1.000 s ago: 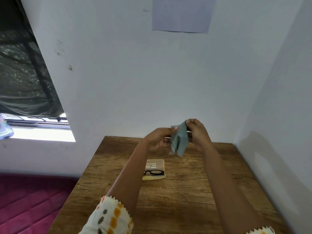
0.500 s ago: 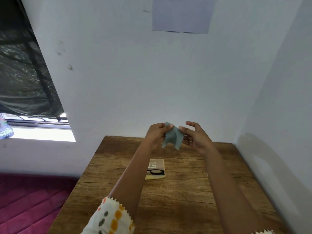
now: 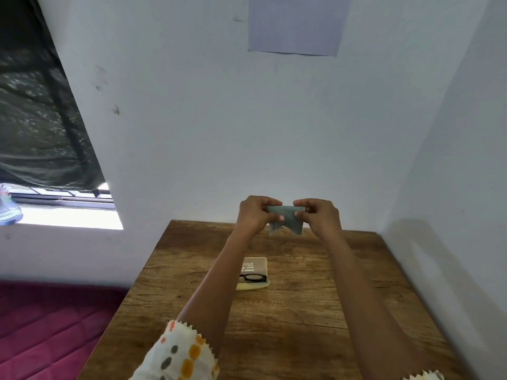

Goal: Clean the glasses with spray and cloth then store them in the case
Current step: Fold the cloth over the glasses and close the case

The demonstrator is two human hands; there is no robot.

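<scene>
Glasses (image 3: 253,277) are lying low on the table (image 3: 315,311), well below the hands, so we are starting with the hands themselves. The left hand (image 3: 253,215) and the right hand (image 3: 318,215) are being held up close together in front of the wall, each pinching the top edge of a small grey-green cloth (image 3: 285,219) between thumb and curled fingers. The cloth is spanning the short gap between them, and its lower corners are hanging loose.

Below the left forearm we are seeing the case (image 3: 255,266) sitting open on the wood, its beige lid raised and its pale yellow base toward us. The black-framed glasses are resting in that base, against the lid. The forearm is covering the left end of both case and frame, and the print on the lid is too small for us to read.

A spotted sleeve (image 3: 178,355) is being cut off by the bottom edge. Farther out, a pale sheet of paper (image 3: 296,23) is hanging on the wall, a dark covering (image 3: 35,119) is draping over a bright window (image 3: 63,212), and a maroon padded surface (image 3: 49,325) is lying left of the table.
</scene>
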